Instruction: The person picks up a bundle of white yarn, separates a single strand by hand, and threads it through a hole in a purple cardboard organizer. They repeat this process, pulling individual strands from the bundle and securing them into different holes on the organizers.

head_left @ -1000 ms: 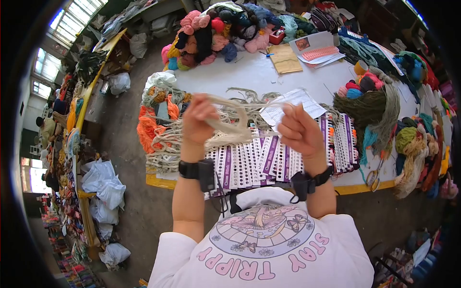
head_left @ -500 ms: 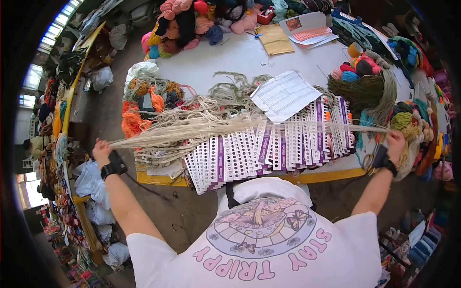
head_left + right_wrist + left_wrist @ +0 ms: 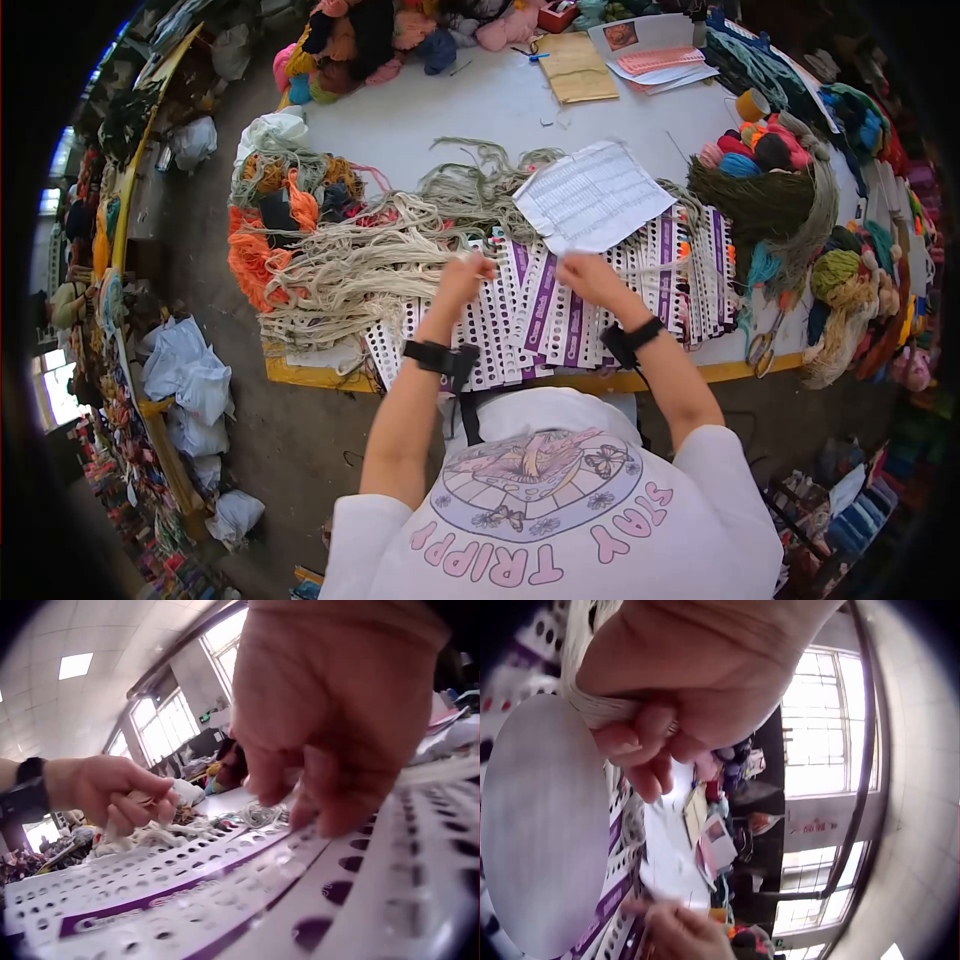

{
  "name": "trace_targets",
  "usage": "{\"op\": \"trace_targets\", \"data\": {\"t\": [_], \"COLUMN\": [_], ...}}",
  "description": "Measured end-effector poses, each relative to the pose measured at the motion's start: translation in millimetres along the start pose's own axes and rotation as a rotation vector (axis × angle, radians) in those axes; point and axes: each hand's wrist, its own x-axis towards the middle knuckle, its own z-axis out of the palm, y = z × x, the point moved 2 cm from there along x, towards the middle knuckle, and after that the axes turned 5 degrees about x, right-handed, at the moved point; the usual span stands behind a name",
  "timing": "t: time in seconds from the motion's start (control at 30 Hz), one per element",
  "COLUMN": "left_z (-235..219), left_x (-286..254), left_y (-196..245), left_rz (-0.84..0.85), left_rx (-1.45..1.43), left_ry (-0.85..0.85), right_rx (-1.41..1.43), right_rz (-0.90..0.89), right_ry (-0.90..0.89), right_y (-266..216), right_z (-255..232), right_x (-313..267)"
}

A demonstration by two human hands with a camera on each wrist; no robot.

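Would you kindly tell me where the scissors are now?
In the head view, the scissors lie on the right at the table edge, beside the cards, below the turquoise yarn.

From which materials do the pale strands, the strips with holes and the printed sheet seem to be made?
Pale strands: probably yarn, cotton or wool unclear, with a dull finish; they lie in limp loops.
Strips with holes: card or thin plastic, I cannot tell which; smooth, slightly glossy, judging by pale glints.
Printed sheet: likely paper, matte white, thin, with small printed rows.
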Motion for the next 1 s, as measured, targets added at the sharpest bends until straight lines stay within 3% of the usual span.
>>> {"op": "trace_targets", "data": {"t": [0.07,0.1,0.13,0.2,0.3,0.4,0.47,0.5,0.6,0.73,0.77,0.83,0.93,1.0], "left_z": [30,41,50,65,81,88,89,86,76,77,76,58,26,23], "left_x": [12,17,18,12,-9,-22,-28,-25,-12,26,46,72,89,83], "left_y": [-20,-30,-31,-22,-4,-5,-2,-6,-9,-2,-10,5,7,0], "left_rz": [0.034,0.061,0.089,0.186,0.210,0.257,0.274,0.305,0.314,0.466,0.575,0.639,0.310,0.310], "left_rx": [0.065,0.105,0.146,0.458,0.759,0.929,1.011,0.952,0.770,0.621,0.511,0.384,0.464,0.200], "left_ry": [0.057,0.070,0.082,0.162,0.232,0.216,0.188,0.196,0.306,0.079,0.122,0.359,0.682,0.553], "right_rx": [-0.025,0.054,0.087,0.102,0.140,0.065,-0.153,-0.264,-0.092,0.556,0.709,0.938,0.966,1.058], "right_rz": [0.088,0.017,0.134,0.169,0.158,0.000,0.033,0.048,0.164,0.332,0.364,0.348,0.389,0.412], "right_ry": [0.148,0.317,0.287,0.416,0.319,0.129,0.198,0.233,0.333,0.410,0.441,0.471,0.339,0.198], "right_y": [6,21,25,21,0,-17,1,1,-4,9,11,16,10,1], "right_z": [-6,-5,-12,-19,-12,3,8,7,9,17,20,23,19,19], "right_x": [35,51,62,69,59,36,37,38,37,32,30,27,23,22]}}
